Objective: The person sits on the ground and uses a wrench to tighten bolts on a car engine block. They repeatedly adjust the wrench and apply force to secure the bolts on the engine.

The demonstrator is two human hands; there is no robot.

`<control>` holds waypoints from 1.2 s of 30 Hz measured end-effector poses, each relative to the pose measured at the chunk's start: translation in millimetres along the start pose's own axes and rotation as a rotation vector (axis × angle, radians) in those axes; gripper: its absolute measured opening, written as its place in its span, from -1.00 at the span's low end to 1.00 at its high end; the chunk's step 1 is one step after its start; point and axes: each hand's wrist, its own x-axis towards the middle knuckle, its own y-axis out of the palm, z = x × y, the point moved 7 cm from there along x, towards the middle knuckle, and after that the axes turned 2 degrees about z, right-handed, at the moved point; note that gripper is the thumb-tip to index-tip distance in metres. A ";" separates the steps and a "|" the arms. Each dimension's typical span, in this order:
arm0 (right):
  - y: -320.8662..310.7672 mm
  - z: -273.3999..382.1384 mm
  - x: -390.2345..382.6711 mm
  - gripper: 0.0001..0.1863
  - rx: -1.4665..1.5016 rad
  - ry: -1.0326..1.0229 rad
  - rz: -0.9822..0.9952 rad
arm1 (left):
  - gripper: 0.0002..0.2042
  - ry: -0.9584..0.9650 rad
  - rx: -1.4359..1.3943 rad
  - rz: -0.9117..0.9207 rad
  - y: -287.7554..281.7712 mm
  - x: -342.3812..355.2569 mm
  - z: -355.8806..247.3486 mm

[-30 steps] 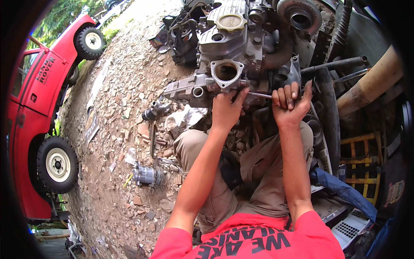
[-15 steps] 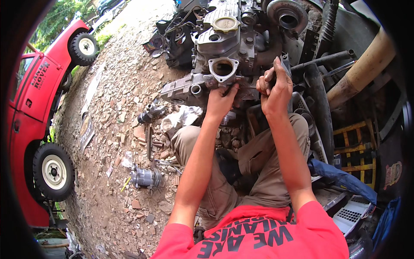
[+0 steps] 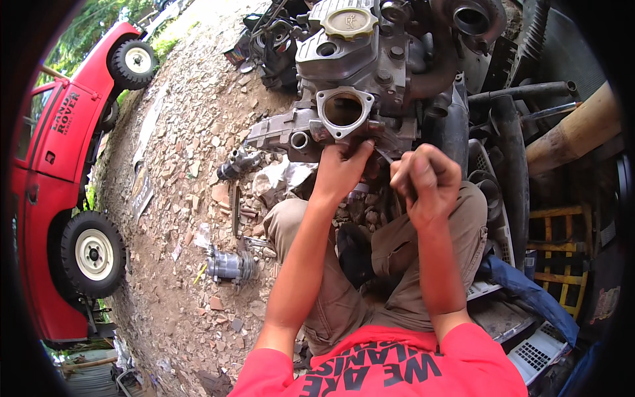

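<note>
Two bare hands work low on a grimy metal engine [image 3: 380,99] in front of a seated person's bent knees, above rubble-strewn ground [image 3: 192,178].

The left hand [image 3: 338,173] presses thumb and fingers under the three-cornered flange [image 3: 339,132]; whether it pinches anything is hidden. The right hand [image 3: 430,182] is curled in a fist, apparently around a thin metal rod [image 3: 385,155] angled toward the block. The engine looks heavy, rigid and possibly greasy, best gripped by its solid casting; the rod looks light and stiff, best held at its hand end. Leftward lie a silvery pulley-ended part [image 3: 228,266] and, farther off, a red vehicle [image 3: 49,165].
</note>
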 end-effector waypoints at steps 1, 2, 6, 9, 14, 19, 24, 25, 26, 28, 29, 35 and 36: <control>10.9 5.1 -5.0 -0.70 -0.039 -0.082 0.126 | -0.80 0.006 -0.023 -0.017 0.7 -2.2 -3.1; 17.0 9.8 -8.9 -0.76 -0.169 -0.176 0.247 | -0.80 0.012 -0.051 -0.034 1.8 -5.6 -10.4; -19.1 -11.6 1.1 -0.59 0.143 -0.034 -0.013 | -0.79 -0.043 -0.116 0.006 -1.0 -1.6 -2.2; -65.7 -40.7 14.7 -0.47 0.609 0.053 -0.196 | -0.79 -0.007 -0.117 -0.011 1.8 -0.7 -3.1; -107.1 -94.9 5.7 -0.47 0.693 0.144 -0.432 | -0.73 0.068 0.060 -0.023 3.8 -1.4 -4.1; -108.9 -112.3 -8.0 -0.53 0.509 0.231 -0.685 | -0.77 0.169 0.163 -0.119 0.6 -5.2 -13.6; -110.1 -97.4 -14.2 -0.49 -0.308 0.186 -0.627 | -0.79 0.317 0.459 -0.160 -8.7 -3.6 -21.4; -105.1 -89.3 -14.3 -0.45 -0.468 0.163 -0.591 | -0.79 0.317 0.505 -0.170 -10.1 -4.4 -21.0; -103.9 -96.9 -15.6 -0.44 -0.465 0.346 -0.541 | -0.79 0.307 0.451 -0.161 -9.8 -4.5 -20.1; -104.4 -111.4 -25.3 -0.42 -0.451 0.710 -0.429 | -0.78 0.288 0.344 -0.143 -7.9 -5.3 -18.0; -108.1 -113.7 -26.9 -0.42 -0.466 0.767 -0.402 | -0.78 0.238 0.292 -0.123 -8.7 -3.6 -15.0; -112.7 -115.7 -23.0 -0.44 -0.521 0.456 -0.467 | -0.76 0.100 0.145 -0.056 -8.6 0.4 -5.2; -109.0 -111.9 -24.4 -0.45 -0.544 0.379 -0.486 | -0.75 0.093 0.140 -0.051 -9.9 -1.2 -3.7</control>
